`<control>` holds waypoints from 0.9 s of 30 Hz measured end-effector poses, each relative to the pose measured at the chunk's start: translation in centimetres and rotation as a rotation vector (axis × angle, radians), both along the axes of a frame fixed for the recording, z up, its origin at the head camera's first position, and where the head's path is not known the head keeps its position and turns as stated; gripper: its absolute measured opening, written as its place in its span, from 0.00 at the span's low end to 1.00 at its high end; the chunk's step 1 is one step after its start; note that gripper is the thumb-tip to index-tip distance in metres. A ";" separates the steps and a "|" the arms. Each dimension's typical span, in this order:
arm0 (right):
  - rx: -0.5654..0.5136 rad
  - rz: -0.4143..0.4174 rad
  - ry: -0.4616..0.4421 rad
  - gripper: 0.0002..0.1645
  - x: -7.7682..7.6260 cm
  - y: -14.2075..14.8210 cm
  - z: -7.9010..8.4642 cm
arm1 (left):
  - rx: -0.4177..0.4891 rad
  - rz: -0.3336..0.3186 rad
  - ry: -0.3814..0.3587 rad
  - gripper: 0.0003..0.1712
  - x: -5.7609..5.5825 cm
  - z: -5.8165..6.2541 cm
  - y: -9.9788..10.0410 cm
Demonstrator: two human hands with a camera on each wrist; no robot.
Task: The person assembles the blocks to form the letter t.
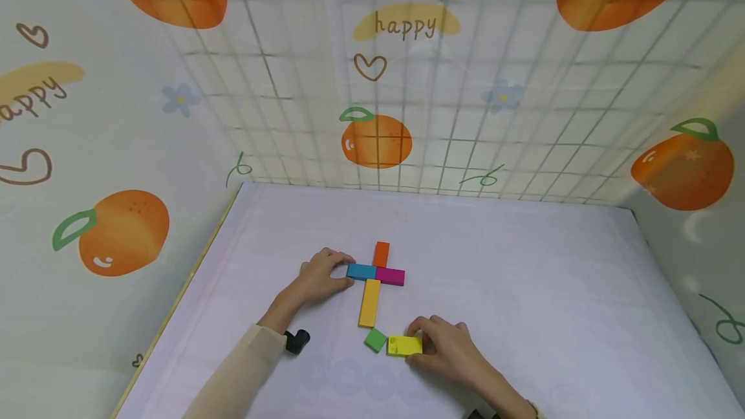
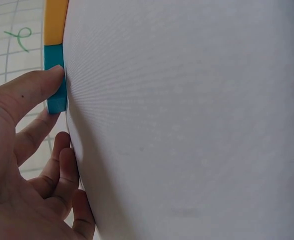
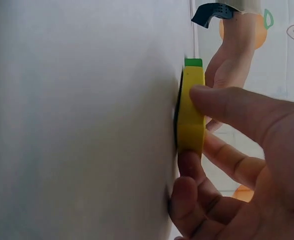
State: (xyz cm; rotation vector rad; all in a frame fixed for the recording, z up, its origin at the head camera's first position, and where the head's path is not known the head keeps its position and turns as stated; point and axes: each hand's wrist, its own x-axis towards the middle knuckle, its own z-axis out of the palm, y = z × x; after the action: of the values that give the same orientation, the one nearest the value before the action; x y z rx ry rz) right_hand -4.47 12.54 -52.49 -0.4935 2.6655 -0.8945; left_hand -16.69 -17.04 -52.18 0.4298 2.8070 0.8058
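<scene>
My left hand (image 1: 319, 275) pinches the left end of a blue block (image 1: 362, 271) lying flat; in the left wrist view the thumb presses on the blue block (image 2: 55, 95). End to end with it lies a magenta block (image 1: 390, 276). An orange-red block (image 1: 381, 254) extends away above them, and a long orange-yellow block (image 1: 369, 303) extends toward me below. Near its lower end sits a turned green square block (image 1: 376, 340). My right hand (image 1: 448, 349) grips the right end of a bright yellow block (image 1: 404, 346), just right of the green one; its thumb lies along the yellow block (image 3: 191, 117).
The blocks lie on a white-covered table (image 1: 512, 257). A patterned curtain (image 1: 279, 115) with oranges and hearts stands behind and at both sides. A black device (image 1: 298, 341) is at my left wrist, and part of another shows at the bottom near the right wrist.
</scene>
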 end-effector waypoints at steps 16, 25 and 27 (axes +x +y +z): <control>0.035 0.006 0.010 0.23 0.1 -0.4 -0.1 | -0.002 -0.007 -0.010 0.22 -0.2 -0.3 -0.1; 0.038 0.008 0.009 0.23 0.1 -0.5 0.0 | -0.009 -0.003 -0.009 0.22 -0.3 -0.4 -0.1; 0.037 0.007 0.007 0.23 0.1 -0.5 0.0 | -0.013 -0.005 -0.012 0.22 -0.3 -0.4 -0.1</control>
State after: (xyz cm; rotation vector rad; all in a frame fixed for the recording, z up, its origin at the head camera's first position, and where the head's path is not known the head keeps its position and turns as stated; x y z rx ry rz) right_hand -4.38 12.03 -52.47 -0.4980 2.6797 -0.8417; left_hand -16.98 -17.16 -52.54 0.4279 2.7981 0.7862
